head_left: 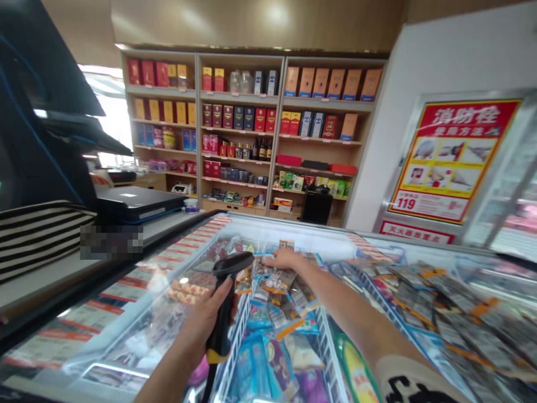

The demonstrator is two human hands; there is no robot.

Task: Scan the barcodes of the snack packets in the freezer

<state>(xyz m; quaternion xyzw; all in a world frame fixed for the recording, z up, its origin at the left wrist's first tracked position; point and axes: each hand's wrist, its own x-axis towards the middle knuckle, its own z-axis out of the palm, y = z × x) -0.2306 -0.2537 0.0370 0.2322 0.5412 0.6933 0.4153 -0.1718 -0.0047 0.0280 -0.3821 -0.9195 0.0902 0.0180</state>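
A black handheld barcode scanner (221, 322) with a yellow band near its base is upright in my left hand (207, 313), its head pointing up and away. The fingers wrap round its handle, and a cable hangs below. My right hand (285, 260) reaches over the chest freezer, down among small clear packets (279, 280) with orange and blue edges. Its fingertips touch the packets at the far end of a white wire basket (329, 338); whether they grip one is not clear. Nearer in the same basket lie blue bags (254, 364) and purple packs.
Price labels (104, 296) line the freezer's left edge. More packets (453, 302) are heaped to the right. Shelves of boxed bottles (239, 117) stand behind. A dark screen-like device (37, 112) and a closed laptop-like device (138, 201) are at the left. A red notice (453, 157) is at right.
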